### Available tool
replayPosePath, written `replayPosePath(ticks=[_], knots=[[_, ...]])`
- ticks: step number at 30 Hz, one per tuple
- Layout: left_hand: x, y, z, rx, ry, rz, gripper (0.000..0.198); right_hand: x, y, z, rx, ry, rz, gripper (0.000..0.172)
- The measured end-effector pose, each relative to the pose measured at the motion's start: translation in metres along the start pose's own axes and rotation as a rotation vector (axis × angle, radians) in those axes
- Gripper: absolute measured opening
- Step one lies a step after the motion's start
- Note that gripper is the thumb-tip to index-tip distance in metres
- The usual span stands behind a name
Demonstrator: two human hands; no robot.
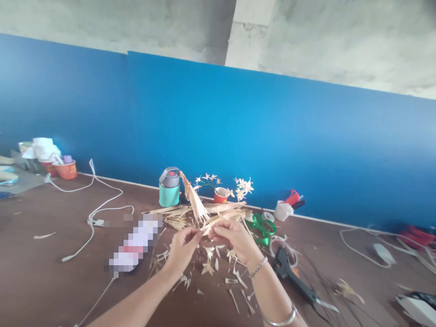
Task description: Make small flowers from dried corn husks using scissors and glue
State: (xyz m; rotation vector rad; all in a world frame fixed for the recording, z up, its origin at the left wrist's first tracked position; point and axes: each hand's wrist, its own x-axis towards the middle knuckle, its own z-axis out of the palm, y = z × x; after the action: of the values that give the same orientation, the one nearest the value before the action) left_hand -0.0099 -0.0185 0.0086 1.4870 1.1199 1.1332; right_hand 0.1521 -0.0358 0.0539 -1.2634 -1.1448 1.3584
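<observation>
Far left of the desk [51, 277]: red paper cups [64, 169], untouched. A white cable [97, 209] loops across towards a blurred-out object [136, 245]. A teal bottle [169, 187] stands at the back, by the blue wall.

Centre: your left hand [182, 250] and right hand [235, 238] meet fingertip to fingertip just above the desk. Both pinch the lower end of one husk piece [195, 200], which rises up and to the left from the pinch and frays out. Exact finger placement is too small to tell. Behind it lies a loose husk pile [221, 210], with cut scraps [207, 268] scattered under your wrists.

Judged step: shaping the husk piece at its base, mid-way, with nothing glued or tied as yet.

Right of centre: an orange cup [220, 196] holding finished pale flowers [242, 187], a green ribbon [264, 226], and a black tool [293, 277] near your right forearm.

Next move calls for one hand to keep the pinch firm, because the husk looks dry and brittle. Twist or fold gently. The tool and ribbon sit to your right, so your right hand is the one to free.
</observation>
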Motion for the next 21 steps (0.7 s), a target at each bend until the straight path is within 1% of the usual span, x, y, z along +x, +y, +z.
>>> replayPosePath(ticks=[2,4,6,8,13,15,17,19,21], knots=[[-0.0003,0.0012,-0.0001,-0.019,0.005,-0.017,0.027,-0.0003,-0.0011,0.0007,-0.112,0.078,-0.001,0.015],[-0.0008,0.0022,-0.0001,-0.027,0.011,-0.039,0.027,-0.0007,-0.0019,0.0021,-0.211,0.162,-0.027,0.014],[-0.0014,0.0029,-0.0001,-0.029,0.017,-0.056,0.027,-0.0009,-0.0016,0.0038,-0.241,0.199,-0.057,0.016],[-0.0018,0.0037,-0.0001,-0.032,0.021,-0.057,0.026,-0.0005,-0.0001,0.0052,-0.211,0.19,-0.065,0.019],[-0.0015,0.0056,0.0,-0.046,0.028,-0.05,0.024,0.0012,0.0036,0.0045,-0.13,0.108,-0.047,0.016],[-0.0007,0.0056,0.0001,-0.053,0.03,-0.048,0.025,0.0011,0.0033,0.0033,-0.078,0.075,-0.027,0.022],[-0.0001,0.005,0.0001,-0.059,0.031,-0.05,0.024,0.0008,0.0025,0.0024,-0.059,0.072,-0.021,0.028],[0.0002,0.004,0.0002,-0.061,0.034,-0.053,0.023,0.0009,0.0024,0.0023,-0.13,0.099,-0.046,0.028],[0.0002,0.0029,0.0004,-0.063,0.037,-0.056,0.023,0.0014,0.003,0.0032,-0.275,0.129,-0.113,0.023]])
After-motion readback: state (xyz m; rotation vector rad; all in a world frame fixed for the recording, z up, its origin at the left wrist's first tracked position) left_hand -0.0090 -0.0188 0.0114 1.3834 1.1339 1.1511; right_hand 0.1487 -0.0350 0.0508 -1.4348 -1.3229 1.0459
